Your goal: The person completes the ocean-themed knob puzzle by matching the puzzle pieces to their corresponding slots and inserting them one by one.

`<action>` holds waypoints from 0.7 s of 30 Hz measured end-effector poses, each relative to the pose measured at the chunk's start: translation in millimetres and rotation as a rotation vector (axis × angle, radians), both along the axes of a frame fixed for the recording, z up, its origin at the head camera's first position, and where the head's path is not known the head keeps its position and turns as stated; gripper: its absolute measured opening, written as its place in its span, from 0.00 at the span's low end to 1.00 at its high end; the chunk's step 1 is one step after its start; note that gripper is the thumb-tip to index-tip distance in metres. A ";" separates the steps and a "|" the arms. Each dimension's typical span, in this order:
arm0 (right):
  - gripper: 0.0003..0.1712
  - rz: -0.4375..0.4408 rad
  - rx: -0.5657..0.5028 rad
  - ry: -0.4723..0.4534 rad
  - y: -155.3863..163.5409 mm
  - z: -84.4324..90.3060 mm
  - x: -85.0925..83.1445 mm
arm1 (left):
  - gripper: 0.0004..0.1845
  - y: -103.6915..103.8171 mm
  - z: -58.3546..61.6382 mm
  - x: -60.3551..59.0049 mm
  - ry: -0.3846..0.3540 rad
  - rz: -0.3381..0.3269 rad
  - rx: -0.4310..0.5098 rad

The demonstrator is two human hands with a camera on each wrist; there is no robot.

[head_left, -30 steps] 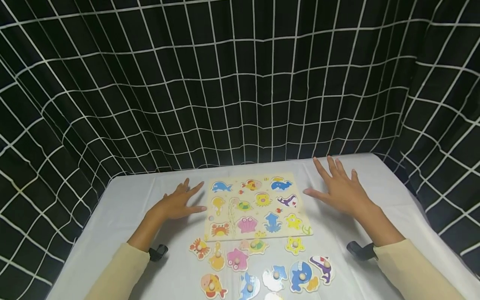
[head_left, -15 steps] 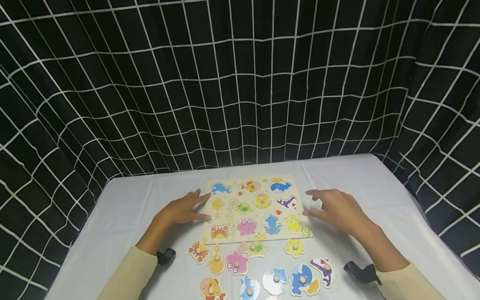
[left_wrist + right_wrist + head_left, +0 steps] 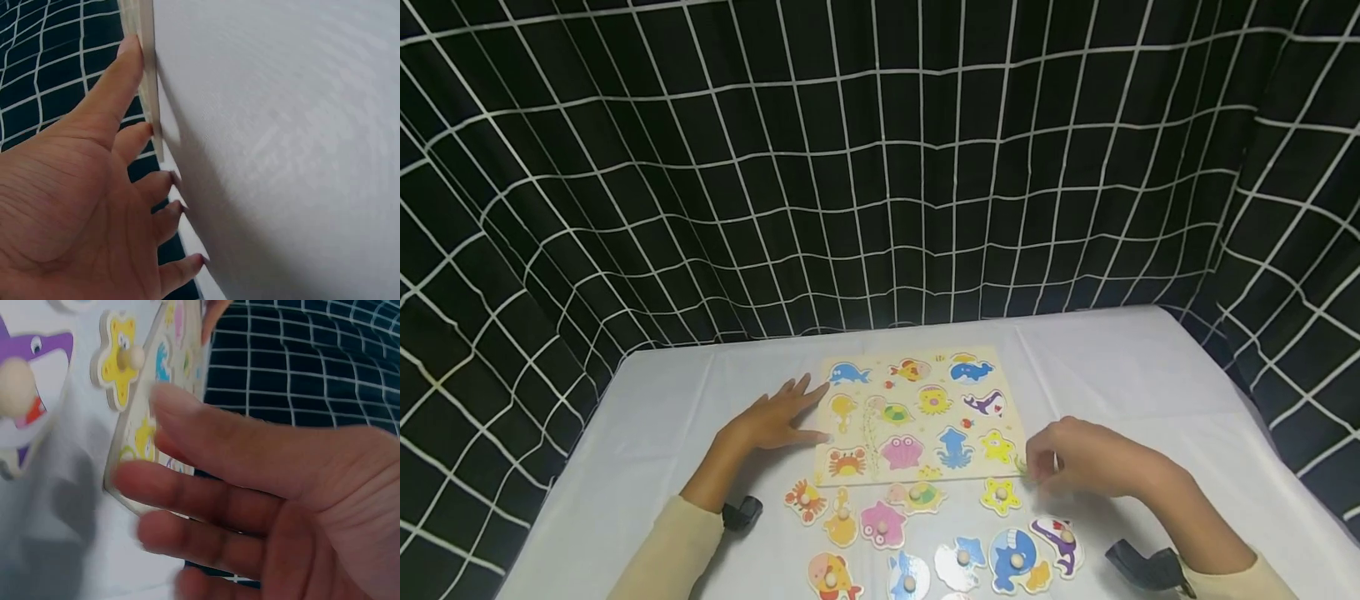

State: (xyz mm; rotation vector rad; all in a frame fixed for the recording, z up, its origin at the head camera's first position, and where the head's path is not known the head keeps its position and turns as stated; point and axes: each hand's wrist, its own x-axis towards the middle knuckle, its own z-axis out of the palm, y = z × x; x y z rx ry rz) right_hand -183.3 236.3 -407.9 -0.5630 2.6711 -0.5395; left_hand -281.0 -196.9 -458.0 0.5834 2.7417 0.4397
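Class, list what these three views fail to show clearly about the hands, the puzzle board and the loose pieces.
- Head view: pieces at the bottom edge are cut off.
- Head view: right hand covers the puzzle board corner; contact unclear.
- Right wrist view: fingers blurred, hiding the board.
- Left wrist view: left hand shows only the board's edge.

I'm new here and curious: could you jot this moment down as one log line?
left hand: flat against puzzle board left edge | right hand: fingers curled at board's near right corner | yellow starfish piece: loose on table
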 end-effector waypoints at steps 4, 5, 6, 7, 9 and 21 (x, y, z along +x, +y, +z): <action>0.15 -0.007 -0.001 -0.142 -3.1 -2.5 10.2 | 0.50 -2.5 -0.7 1.3 0.003 0.009 -0.001; 0.16 -0.005 0.000 -0.159 -3.5 -3.2 11.8 | 0.50 -3.3 -0.9 1.5 0.003 0.012 0.002; 0.16 -0.007 0.004 -0.175 -3.8 -3.7 13.8 | 0.50 -4.2 -1.5 1.6 0.003 0.016 0.006; 0.16 -0.006 0.008 -0.186 -4.1 -4.4 15.4 | 0.50 -5.0 -2.1 1.9 0.000 0.018 0.012; 0.16 -0.002 0.016 -0.200 -4.4 -5.6 18.4 | 0.50 -6.7 -4.1 2.0 0.003 0.019 0.023; 0.17 -0.029 0.092 -0.170 -6.1 -11.3 22.8 | 0.52 -6.9 -10.9 -1.1 -0.004 0.005 0.077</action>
